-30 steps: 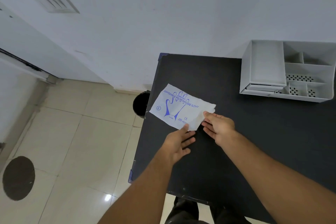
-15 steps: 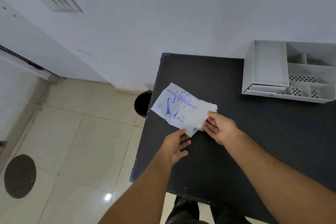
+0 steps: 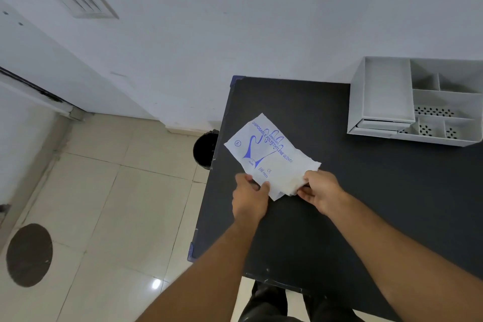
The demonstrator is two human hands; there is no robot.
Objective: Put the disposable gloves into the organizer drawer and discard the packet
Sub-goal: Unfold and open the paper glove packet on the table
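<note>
A white packet (image 3: 266,154) printed in blue with a glove outline and "disposable polyethylene gloves" lies tilted near the left edge of the black table (image 3: 366,191). My left hand (image 3: 249,198) grips the packet's near edge, thumb on top. My right hand (image 3: 320,191) pinches thin translucent gloves (image 3: 292,185) at the packet's torn right end. A white organizer (image 3: 386,102) stands at the table's back right, its drawer front (image 3: 376,127) at the lower left looking shut.
A black bin (image 3: 205,148) stands on the tiled floor just left of the table, partly hidden by its edge. The organizer has several open compartments (image 3: 444,112). A white wall rises behind the table. A dark round patch (image 3: 28,255) marks the floor at left.
My left hand has moved up from the table and taken hold of the packet's near edge. My right hand has closed on the gloves at the packet's opening, and the packet has turned slightly.
</note>
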